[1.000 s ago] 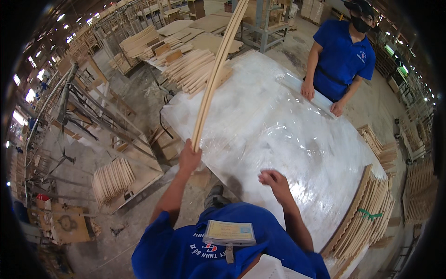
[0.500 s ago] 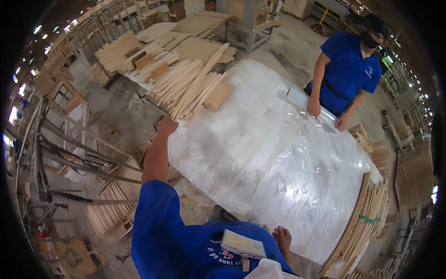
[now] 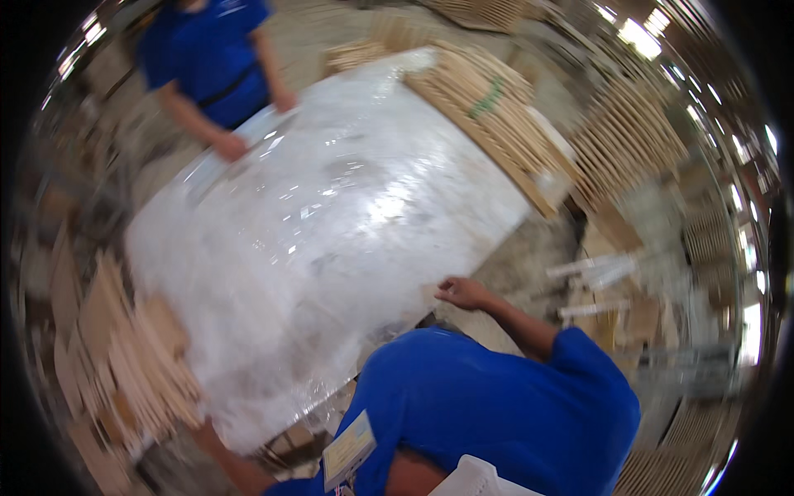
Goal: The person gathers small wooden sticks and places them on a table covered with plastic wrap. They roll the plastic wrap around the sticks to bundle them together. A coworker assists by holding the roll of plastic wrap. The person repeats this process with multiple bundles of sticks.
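At my far left, pale wooden strips (image 3: 149,364) lie in a blurred, slanting pile against the counter's left end, with a flat brown board (image 3: 162,321) between them and the white covering. My left hand (image 3: 205,433) is at the lower right ends of the strips, seemingly just at them; my fingers there are hidden and smeared, so I cannot tell whether they grip a strip or merely touch one.

Above, beyond the far edge, a co-worker (image 3: 203,58) in a blue shirt has both hands at a roll of clear film (image 3: 258,132), one toward each end. The counter (image 3: 289,256) spreads between us, its white top under shiny, wrinkled film.

Low in the middle, a badge (image 3: 348,450) hangs tilted at the front of my blue shirt (image 3: 504,397). Just above the shirt, my right hand (image 3: 465,293) is by the counter's near edge, its fingers loosely bent and slightly apart, well away from the strips at my left; contact with the surface I cannot make out.

Farther right, a bundle of wooden pieces (image 3: 523,128) lies aslant on the counter's far right end, bound with a green tie (image 3: 488,97). Past it is a slatted wooden stack (image 3: 628,140).
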Demonstrator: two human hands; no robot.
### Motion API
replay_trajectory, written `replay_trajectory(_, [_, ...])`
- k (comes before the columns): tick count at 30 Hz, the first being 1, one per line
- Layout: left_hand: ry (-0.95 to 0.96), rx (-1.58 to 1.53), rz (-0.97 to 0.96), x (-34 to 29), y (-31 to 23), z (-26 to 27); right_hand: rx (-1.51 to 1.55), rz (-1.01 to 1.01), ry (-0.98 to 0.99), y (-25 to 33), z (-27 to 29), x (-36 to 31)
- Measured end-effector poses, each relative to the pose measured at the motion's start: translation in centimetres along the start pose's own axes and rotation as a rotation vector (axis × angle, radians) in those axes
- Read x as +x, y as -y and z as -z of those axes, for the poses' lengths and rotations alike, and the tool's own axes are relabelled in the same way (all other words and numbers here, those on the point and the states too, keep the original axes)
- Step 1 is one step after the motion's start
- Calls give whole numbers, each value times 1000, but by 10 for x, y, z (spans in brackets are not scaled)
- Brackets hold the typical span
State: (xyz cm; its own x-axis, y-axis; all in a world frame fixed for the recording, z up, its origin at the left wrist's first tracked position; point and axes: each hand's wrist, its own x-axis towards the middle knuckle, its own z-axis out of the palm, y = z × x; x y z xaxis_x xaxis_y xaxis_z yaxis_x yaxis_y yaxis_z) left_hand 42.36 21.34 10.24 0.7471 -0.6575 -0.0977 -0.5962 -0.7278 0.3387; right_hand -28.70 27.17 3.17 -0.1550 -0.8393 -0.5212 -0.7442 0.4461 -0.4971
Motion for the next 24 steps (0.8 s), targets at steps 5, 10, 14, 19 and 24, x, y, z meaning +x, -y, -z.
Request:
replay_trajectory(5, [-118,448,149,5,-18,-11,20,-26,-332,-30,73,32])
replay_trajectory(10, [-547,390,-259,-35,-51,-21,-132,-93,-760,-113,197,46])
replay_trajectory(14, [-582,122,-391,-85,-125,-37,-272,-265,-910,-161,305,94])
replay_trajectory(19, [-33,-304,-448,-195,-277,-149,-255,-394,-641,-225,380,148])
replay_trajectory(24, [459,-518,-726,-349,-426,-247,-378,-175,-604,-264,407,178])
